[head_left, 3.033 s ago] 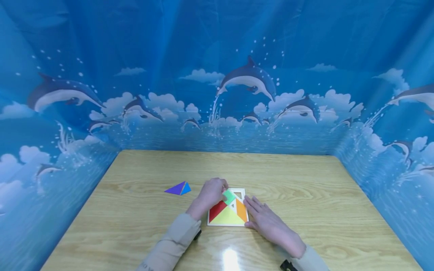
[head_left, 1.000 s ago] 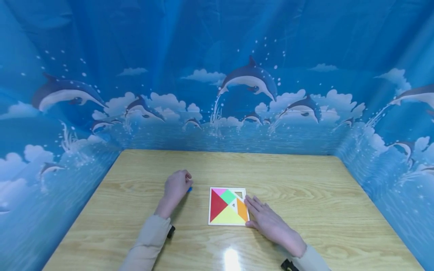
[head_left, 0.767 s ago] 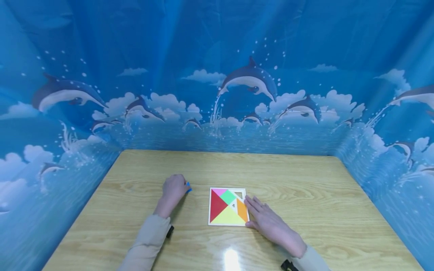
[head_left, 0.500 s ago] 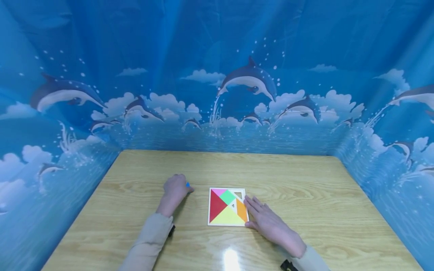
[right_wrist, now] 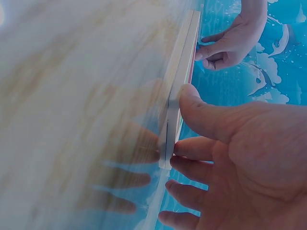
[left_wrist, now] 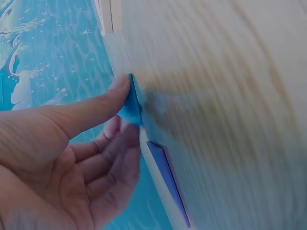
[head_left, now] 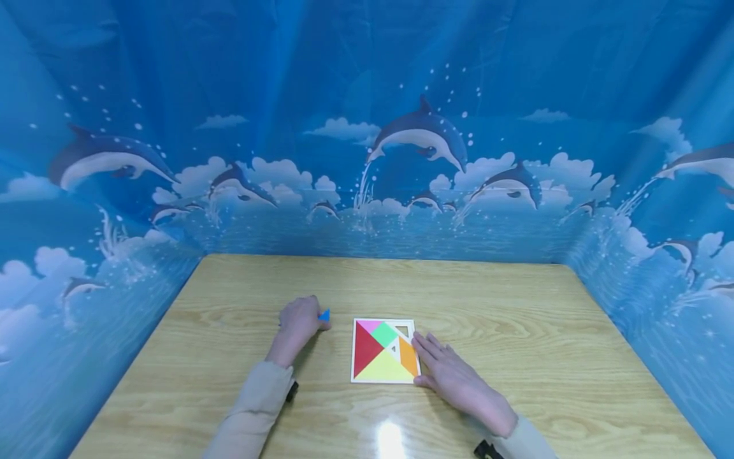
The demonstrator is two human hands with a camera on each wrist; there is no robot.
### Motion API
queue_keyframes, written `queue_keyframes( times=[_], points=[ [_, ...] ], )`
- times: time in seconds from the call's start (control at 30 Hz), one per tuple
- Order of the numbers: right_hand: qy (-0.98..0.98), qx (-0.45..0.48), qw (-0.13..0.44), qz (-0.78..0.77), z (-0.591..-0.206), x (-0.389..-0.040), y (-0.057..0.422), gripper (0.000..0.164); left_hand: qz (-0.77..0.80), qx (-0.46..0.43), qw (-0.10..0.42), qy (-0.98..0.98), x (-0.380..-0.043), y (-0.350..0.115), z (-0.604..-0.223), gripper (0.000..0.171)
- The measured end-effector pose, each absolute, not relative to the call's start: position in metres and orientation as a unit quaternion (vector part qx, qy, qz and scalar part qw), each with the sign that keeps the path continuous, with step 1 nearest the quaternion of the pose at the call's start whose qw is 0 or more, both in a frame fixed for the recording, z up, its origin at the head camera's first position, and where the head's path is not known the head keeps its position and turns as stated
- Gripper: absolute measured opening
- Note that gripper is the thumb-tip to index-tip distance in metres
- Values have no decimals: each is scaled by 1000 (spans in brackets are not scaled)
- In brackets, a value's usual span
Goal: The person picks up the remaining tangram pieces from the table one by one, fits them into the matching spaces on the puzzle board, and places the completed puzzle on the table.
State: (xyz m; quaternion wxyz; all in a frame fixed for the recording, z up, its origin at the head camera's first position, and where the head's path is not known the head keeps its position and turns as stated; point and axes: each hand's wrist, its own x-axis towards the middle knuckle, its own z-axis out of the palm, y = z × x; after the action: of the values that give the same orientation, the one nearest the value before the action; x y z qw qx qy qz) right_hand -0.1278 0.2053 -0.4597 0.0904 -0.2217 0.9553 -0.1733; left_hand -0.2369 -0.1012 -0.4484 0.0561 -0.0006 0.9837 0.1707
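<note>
Between thumb and fingers my left hand (head_left: 299, 319) pinches a small blue triangle tangram piece (left_wrist: 130, 105). A purple triangle piece (left_wrist: 167, 179) lies on the table beside that hand, which covers most of it in the head view. My right hand (head_left: 459, 381) touches the right edge of a square white tangram tray (head_left: 378, 382), its fingers fairly straight and the thumb at the near corner. Inside the tray sit a red triangle (head_left: 365, 349), a yellow triangle (head_left: 383, 368), a green square (head_left: 384, 333), a pink piece (head_left: 368, 324) and an orange parallelogram (head_left: 408, 357).
Two triangular slots, one at the tray's far right corner and a smaller one near its middle, show bare tray. The wooden table (head_left: 487, 293) is bounded at the back and sides by a blue dolphin-printed curtain (head_left: 321, 229).
The left hand placed the green square, left the tray and went to the loose pieces at left. It now holds the blue triangle, shifted slightly right. The right hand has stayed at the tray.
</note>
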Motion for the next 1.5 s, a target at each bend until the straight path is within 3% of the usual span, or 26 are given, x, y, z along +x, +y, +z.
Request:
queue_keyframes(
  times=[0.6, 1.23, 1.5],
  points=[
    [956, -221, 88, -170, -459, -127, 205, 69, 317, 111, -7, 942, -226, -89, -452, 19],
    [955, -221, 91, -176, -459, -128, 204, 70, 354, 130, 9, 926, -220, -71, -455, 15],
    [957, -214, 93, -174, -459, -128, 203, 70, 347, 142, -19, 927, -218, -64, -452, 9]
  ],
)
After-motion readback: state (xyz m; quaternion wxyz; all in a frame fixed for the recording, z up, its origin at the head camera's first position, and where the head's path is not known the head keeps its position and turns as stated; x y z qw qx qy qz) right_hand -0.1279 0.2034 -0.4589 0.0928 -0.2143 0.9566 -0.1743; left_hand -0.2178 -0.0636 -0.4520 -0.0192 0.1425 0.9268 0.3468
